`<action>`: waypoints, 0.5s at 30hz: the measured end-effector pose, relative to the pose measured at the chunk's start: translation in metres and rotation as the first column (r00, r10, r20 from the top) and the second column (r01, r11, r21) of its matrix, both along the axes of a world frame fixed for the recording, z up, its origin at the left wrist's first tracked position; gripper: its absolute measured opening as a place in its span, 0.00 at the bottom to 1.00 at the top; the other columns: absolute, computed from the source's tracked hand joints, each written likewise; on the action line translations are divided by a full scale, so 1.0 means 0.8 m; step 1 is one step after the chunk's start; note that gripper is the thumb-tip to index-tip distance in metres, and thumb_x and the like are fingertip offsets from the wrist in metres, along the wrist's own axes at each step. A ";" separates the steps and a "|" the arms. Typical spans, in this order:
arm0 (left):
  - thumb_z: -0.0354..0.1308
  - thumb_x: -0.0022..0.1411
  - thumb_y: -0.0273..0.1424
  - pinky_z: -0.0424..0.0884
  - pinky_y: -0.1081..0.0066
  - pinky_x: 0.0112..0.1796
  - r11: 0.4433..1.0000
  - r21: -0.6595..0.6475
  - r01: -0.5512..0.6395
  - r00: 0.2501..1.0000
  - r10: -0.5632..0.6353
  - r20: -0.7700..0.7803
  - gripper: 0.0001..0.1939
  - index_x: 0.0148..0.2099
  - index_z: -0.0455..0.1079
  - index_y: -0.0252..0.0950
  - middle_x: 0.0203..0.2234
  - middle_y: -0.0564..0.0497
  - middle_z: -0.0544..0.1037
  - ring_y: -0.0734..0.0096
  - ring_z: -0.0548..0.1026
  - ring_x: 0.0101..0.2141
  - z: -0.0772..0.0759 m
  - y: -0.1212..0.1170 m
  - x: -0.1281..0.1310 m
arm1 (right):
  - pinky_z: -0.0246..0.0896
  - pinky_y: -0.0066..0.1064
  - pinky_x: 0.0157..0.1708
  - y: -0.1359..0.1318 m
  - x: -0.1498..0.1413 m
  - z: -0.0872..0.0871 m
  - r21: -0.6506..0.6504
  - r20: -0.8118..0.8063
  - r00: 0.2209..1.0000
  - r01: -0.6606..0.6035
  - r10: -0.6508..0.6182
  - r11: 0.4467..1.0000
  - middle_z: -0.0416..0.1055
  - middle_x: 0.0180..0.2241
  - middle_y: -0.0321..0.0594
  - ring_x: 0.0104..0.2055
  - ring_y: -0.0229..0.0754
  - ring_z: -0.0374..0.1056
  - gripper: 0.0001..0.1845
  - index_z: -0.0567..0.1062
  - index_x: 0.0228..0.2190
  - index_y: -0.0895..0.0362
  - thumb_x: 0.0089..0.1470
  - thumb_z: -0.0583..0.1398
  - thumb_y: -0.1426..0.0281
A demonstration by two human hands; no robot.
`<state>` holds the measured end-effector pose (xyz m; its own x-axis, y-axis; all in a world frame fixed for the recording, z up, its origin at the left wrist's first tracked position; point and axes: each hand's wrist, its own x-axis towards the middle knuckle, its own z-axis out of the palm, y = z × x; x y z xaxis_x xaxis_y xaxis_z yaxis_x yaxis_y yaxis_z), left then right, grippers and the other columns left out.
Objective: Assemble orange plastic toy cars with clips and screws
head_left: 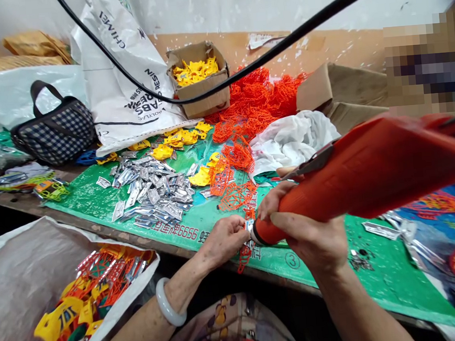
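Observation:
My right hand (315,237) is wrapped round a thick red electric screwdriver (361,170), with the thumb and fingers near its dark-ringed nose. The tool tilts down to the left, its tip at my left fingertips. My left hand (225,241), with a pale bangle on the wrist, is closed in a pinch on a small orange lattice plastic part (244,257) at the table edge. A bit of silver shows at the pinch; the contact point is mostly hidden. Just beyond lie more orange lattice parts (233,196) and yellow plastic parts (201,177).
A heap of silver plates (154,189) covers the green sheet (88,197). An open white sack (8,282) of assembled parts stands at lower left. Behind are a cardboard box (202,100), an orange lattice pile (257,97) and a checked bag (56,129). A black cable (221,89) hangs across.

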<state>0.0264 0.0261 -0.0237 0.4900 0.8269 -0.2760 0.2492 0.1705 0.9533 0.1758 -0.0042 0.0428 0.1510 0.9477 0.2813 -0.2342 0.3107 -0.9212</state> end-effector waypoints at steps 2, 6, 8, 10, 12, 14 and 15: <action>0.53 0.54 0.35 0.50 0.75 0.20 1.000 -0.001 0.005 1.000 -0.005 -0.003 0.07 0.30 0.64 0.37 0.17 0.59 0.65 0.76 0.62 0.19 -0.001 0.000 0.000 | 0.70 0.40 0.34 0.000 0.000 -0.001 0.001 0.028 1.000 0.013 -0.013 1.000 0.70 0.23 0.32 0.27 0.42 0.70 0.18 0.75 0.38 0.51 0.41 0.68 0.71; 0.51 0.54 0.35 0.53 0.76 0.20 1.000 -0.009 0.003 1.000 -0.003 -0.002 0.07 0.29 0.63 0.38 0.17 0.58 0.66 0.75 0.64 0.19 0.001 -0.003 0.001 | 0.70 0.40 0.34 0.000 0.001 -0.002 0.021 0.059 0.998 0.036 -0.037 0.999 0.71 0.23 0.32 0.27 0.42 0.70 0.18 0.75 0.38 0.53 0.41 0.68 0.70; 0.50 0.54 0.36 0.56 0.76 0.20 1.000 -0.012 -0.003 1.000 0.003 -0.001 0.07 0.29 0.62 0.38 0.17 0.59 0.66 0.76 0.63 0.18 0.003 -0.004 0.003 | 0.70 0.40 0.34 0.000 0.001 -0.003 0.027 0.068 0.997 0.034 -0.035 0.999 0.71 0.24 0.32 0.27 0.42 0.71 0.19 0.75 0.39 0.53 0.41 0.67 0.70; 0.50 0.54 0.37 0.57 0.76 0.21 1.000 -0.008 -0.016 1.000 0.016 -0.003 0.08 0.28 0.62 0.38 0.17 0.59 0.66 0.76 0.63 0.18 0.006 -0.006 0.004 | 0.70 0.41 0.34 0.000 0.001 -0.004 0.035 0.071 0.997 0.027 -0.030 0.999 0.71 0.24 0.31 0.27 0.42 0.71 0.21 0.74 0.42 0.52 0.42 0.67 0.71; 0.50 0.53 0.38 0.58 0.76 0.22 0.999 0.004 -0.038 0.999 0.038 -0.008 0.09 0.27 0.61 0.38 0.17 0.59 0.65 0.76 0.63 0.19 0.006 -0.007 0.005 | 0.70 0.41 0.34 -0.001 0.000 -0.004 0.052 0.065 0.998 0.020 -0.023 0.998 0.70 0.24 0.30 0.27 0.43 0.71 0.23 0.72 0.44 0.50 0.43 0.66 0.72; 0.51 0.53 0.39 0.57 0.75 0.22 0.998 0.014 -0.061 0.998 0.062 -0.013 0.10 0.27 0.61 0.38 0.17 0.59 0.64 0.76 0.62 0.19 0.006 -0.008 0.006 | 0.70 0.41 0.34 -0.002 -0.001 -0.004 0.064 0.055 0.998 0.014 -0.017 0.998 0.70 0.24 0.30 0.27 0.42 0.71 0.24 0.70 0.45 0.48 0.44 0.65 0.72; 0.51 0.53 0.39 0.57 0.75 0.22 0.997 0.018 -0.070 0.997 0.071 -0.015 0.10 0.26 0.61 0.38 0.17 0.59 0.64 0.76 0.62 0.20 0.006 -0.009 0.006 | 0.70 0.41 0.34 -0.002 -0.002 -0.003 0.067 0.060 0.998 0.013 -0.017 0.998 0.71 0.25 0.29 0.27 0.42 0.71 0.25 0.69 0.45 0.47 0.44 0.64 0.73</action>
<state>0.0314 0.0189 -0.0192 0.4260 0.8639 -0.2688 0.2525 0.1718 0.9522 0.1739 -0.0062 0.0403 0.1458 0.9243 0.3527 -0.1738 0.3749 -0.9106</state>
